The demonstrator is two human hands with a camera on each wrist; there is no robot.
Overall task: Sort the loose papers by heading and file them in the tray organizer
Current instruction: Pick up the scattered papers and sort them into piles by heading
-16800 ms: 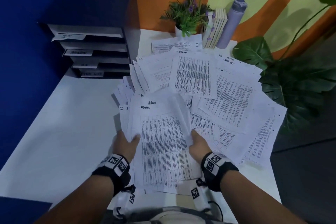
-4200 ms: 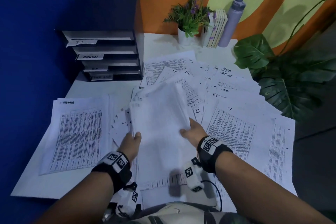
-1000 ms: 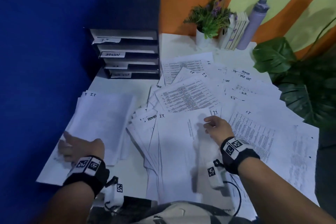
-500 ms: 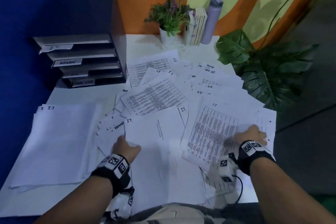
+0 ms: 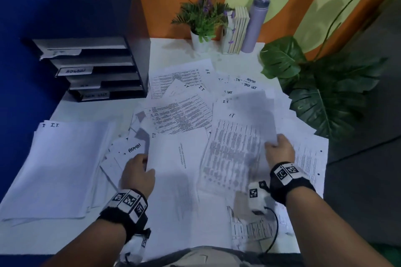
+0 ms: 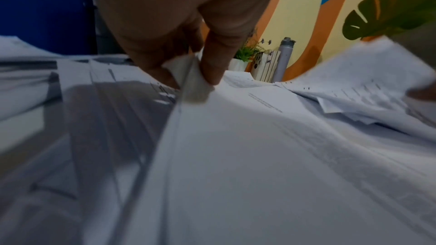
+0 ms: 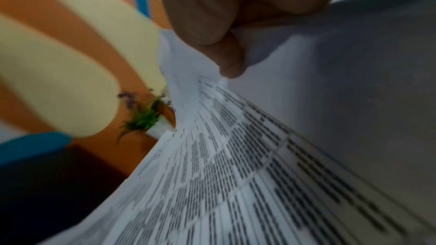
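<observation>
Loose printed papers (image 5: 191, 102) headed I.T., ADMIN, H.R. and TASK LIST cover the white desk (image 5: 169, 50). A sorted pile marked I.T. (image 5: 58, 167) lies at the left. My left hand (image 5: 138, 171) pinches the left edge of a mostly blank sheet (image 5: 178, 180) (image 6: 235, 146) in front of me, thumb and fingers (image 6: 212, 62) on the paper. My right hand (image 5: 280, 149) pinches a printed table sheet (image 5: 236, 151) (image 7: 224, 165) by its right edge, lifted and bent off the pile. The dark tray organizer (image 5: 93, 67) with labelled trays stands at the back left.
A potted plant (image 5: 204, 19), a row of books (image 5: 237, 30) and a grey bottle (image 5: 256, 21) stand at the desk's back edge. A large leafy plant (image 5: 321, 91) crowds the right side. A blue wall (image 5: 21, 50) borders the left.
My right hand has pinched the printed I.T. sheet at its right edge and raised it off the pile. My left hand has closed on the edge of the blank sheet.
</observation>
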